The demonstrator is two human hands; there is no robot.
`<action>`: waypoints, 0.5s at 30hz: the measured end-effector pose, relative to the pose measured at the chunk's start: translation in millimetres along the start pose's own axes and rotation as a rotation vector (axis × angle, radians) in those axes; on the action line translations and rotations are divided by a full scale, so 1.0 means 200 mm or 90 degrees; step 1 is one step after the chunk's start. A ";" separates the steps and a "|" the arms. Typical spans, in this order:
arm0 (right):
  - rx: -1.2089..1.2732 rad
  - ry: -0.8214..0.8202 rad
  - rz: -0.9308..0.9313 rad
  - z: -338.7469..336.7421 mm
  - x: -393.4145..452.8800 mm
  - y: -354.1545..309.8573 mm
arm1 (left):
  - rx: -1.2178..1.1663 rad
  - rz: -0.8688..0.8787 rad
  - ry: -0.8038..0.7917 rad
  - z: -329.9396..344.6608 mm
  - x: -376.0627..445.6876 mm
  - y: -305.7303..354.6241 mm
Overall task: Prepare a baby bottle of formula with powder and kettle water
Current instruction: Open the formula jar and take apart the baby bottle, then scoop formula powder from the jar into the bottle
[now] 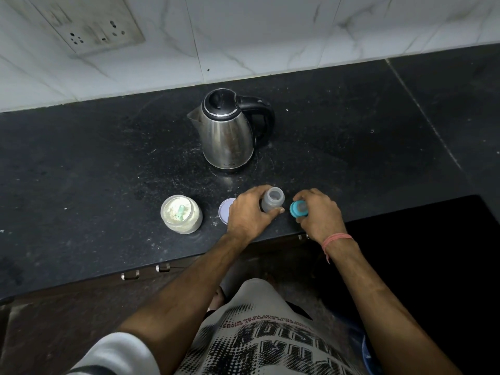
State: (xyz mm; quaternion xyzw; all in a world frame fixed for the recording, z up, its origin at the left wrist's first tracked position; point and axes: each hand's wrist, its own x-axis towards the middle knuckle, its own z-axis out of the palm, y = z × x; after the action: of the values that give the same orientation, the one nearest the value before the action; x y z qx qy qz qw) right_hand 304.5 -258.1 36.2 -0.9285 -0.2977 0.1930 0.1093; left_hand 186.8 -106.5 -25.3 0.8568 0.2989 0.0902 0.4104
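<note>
A small clear baby bottle stands open-mouthed on the black counter, and my left hand grips it from the left. My right hand holds the teal teat cap just to the right of the bottle, low over the counter. An open jar of formula powder with a pale green scoop inside stands to the left. Its white lid lies flat between jar and left hand, partly hidden. A steel kettle with a black handle stands behind, lid closed.
The counter's front edge runs just below my hands, with cabinet handles under it. A tiled wall with a socket plate rises behind. A darker drop-off lies at the right.
</note>
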 end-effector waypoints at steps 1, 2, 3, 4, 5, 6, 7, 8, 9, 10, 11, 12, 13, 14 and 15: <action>-0.003 -0.001 0.000 0.02 0.00 0.00 | 0.010 0.002 0.001 0.00 0.00 0.01; -0.008 -0.003 -0.001 0.03 0.00 0.00 | 0.018 0.005 0.003 0.00 0.00 0.01; -0.014 -0.006 -0.003 0.05 0.00 0.00 | 0.023 0.005 0.003 -0.01 0.00 0.02; -0.023 -0.007 -0.005 0.06 0.00 0.00 | 0.025 0.004 0.001 -0.01 -0.01 0.02; -0.032 -0.008 -0.009 0.08 -0.01 0.00 | 0.026 0.003 -0.001 -0.01 -0.01 0.02; -0.041 -0.009 -0.014 0.09 -0.01 0.00 | 0.027 0.002 0.000 -0.01 -0.01 0.03; -0.046 -0.010 -0.020 0.10 -0.01 0.00 | 0.027 0.001 0.004 -0.01 -0.01 0.03; -0.048 -0.009 -0.024 0.10 -0.02 0.00 | 0.024 -0.002 0.007 -0.01 -0.02 0.03; -0.050 -0.009 -0.025 0.11 -0.02 0.00 | 0.022 -0.005 0.010 -0.01 -0.02 0.03; -0.055 -0.008 -0.025 0.12 -0.03 0.00 | 0.020 -0.006 0.011 -0.01 -0.02 0.03; -0.059 -0.005 -0.025 0.12 -0.03 0.00 | 0.018 -0.005 0.012 0.00 -0.02 0.03; -0.062 -0.003 -0.024 0.12 -0.03 0.00 | 0.016 -0.005 0.013 0.00 -0.02 0.03; -0.063 0.000 -0.023 0.13 -0.03 -0.01 | 0.013 -0.004 0.014 0.00 -0.02 0.03; -0.061 0.001 -0.023 0.13 -0.04 -0.01 | 0.013 -0.004 0.014 0.00 -0.03 0.03; -0.060 0.001 -0.024 0.12 -0.04 -0.01 | 0.014 -0.008 0.012 0.00 -0.03 0.03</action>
State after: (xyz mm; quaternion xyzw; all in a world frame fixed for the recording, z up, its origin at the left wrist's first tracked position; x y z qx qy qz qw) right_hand 286.1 -259.0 17.8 -0.9271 -0.3235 0.1759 0.0693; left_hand 183.5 -112.7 -20.7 0.8585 0.3091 0.0927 0.3985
